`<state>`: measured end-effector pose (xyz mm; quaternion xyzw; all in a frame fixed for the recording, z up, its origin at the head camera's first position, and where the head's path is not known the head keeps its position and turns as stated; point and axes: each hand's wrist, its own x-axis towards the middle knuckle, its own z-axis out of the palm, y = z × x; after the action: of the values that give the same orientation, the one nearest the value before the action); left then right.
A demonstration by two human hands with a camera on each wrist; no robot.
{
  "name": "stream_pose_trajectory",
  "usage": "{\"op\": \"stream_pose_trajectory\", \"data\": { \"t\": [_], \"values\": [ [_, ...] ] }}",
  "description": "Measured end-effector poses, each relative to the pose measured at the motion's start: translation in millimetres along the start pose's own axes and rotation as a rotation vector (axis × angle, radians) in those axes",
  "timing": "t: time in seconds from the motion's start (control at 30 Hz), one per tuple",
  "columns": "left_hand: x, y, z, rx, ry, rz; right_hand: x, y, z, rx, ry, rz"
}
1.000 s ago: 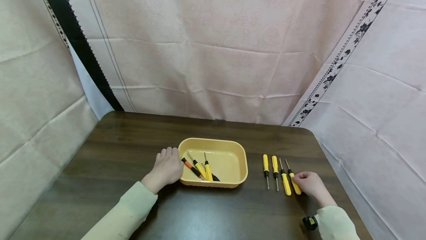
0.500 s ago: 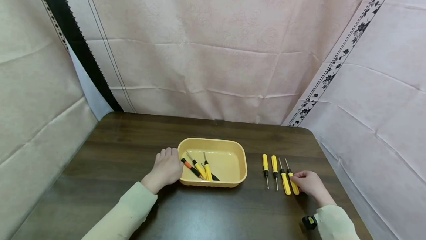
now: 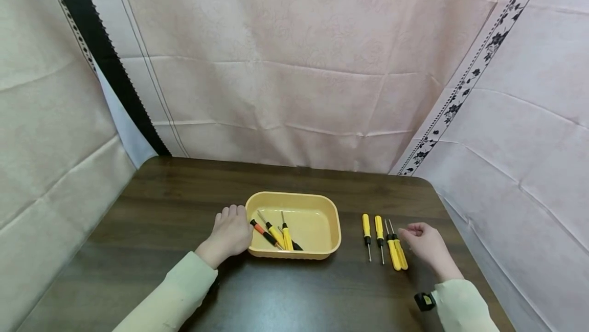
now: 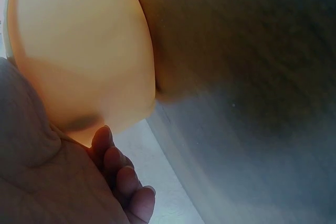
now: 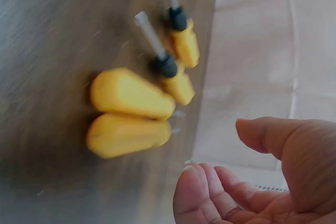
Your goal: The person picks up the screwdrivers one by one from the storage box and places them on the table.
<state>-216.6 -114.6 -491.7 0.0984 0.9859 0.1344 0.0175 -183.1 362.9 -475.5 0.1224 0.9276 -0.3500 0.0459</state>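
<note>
My left hand (image 3: 232, 229) holds the left end of a yellow plastic tray (image 3: 317, 254); in the left wrist view its fingers curl by the outer wall. Inside the tray lie several screwdrivers, one with an orange-and-black handle (image 3: 264, 231), others with yellow-and-black handles (image 3: 287, 237). My right hand (image 3: 428, 245) hovers just right of a row of yellow-handled screwdrivers, thumb and fingers apart and nothing between them. The two rightmost, a screwdriver (image 3: 393, 255) and its neighbour (image 3: 401, 255), lie side by side with handles toward me. Two more, one screwdriver (image 3: 366, 227) and another (image 3: 379, 228), point their tips toward me.
Everything stands on a dark brown wooden table (image 3: 294, 301). Pale patterned cloth (image 3: 294, 91) hangs behind it and at both sides. A small black device (image 3: 424, 301) sits at the right wrist.
The rightmost screwdriver has shifted left against its neighbour. My right hand has let go of it and drawn slightly away. The left hand stays at the tray.
</note>
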Motion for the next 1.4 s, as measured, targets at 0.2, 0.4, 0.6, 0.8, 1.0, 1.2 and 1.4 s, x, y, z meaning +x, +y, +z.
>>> {"op": "stream_pose_trajectory", "data": {
  "t": [0.2, 0.4, 0.6, 0.8, 1.0, 1.2, 1.4],
  "values": [
    [-1.0, 1.2, 0.5, -0.001, 0.002, -0.005, -3.0, -23.7, 2.2, 0.039, -0.001, -0.034],
    [-1.2, 1.4, 2.3, -0.006, -0.004, -0.016, -3.5, -44.9, 10.4, 0.23, -0.084, -0.061],
    [-1.6, 1.6, 1.1, -0.005, 0.005, -0.006, -7.9, -74.2, 24.5, 0.443, -0.184, -0.126],
    [-1.1, 0.0, 1.8, -0.003, -0.003, -0.009, -9.6, -105.3, 41.3, 0.53, -0.238, -0.188],
    [-0.2, -1.1, 3.0, -0.004, 0.005, -0.014, -10.1, -132.8, 62.0, 0.569, -0.276, -0.221],
    [-0.5, -0.6, 2.9, -0.009, 0.005, -0.014, -8.9, -149.2, 80.8, 0.517, -0.312, -0.189],
    [-0.8, 0.2, 2.2, -0.014, 0.009, -0.013, -12.1, -160.0, 101.1, 0.497, -0.369, -0.206]
  ]
}}
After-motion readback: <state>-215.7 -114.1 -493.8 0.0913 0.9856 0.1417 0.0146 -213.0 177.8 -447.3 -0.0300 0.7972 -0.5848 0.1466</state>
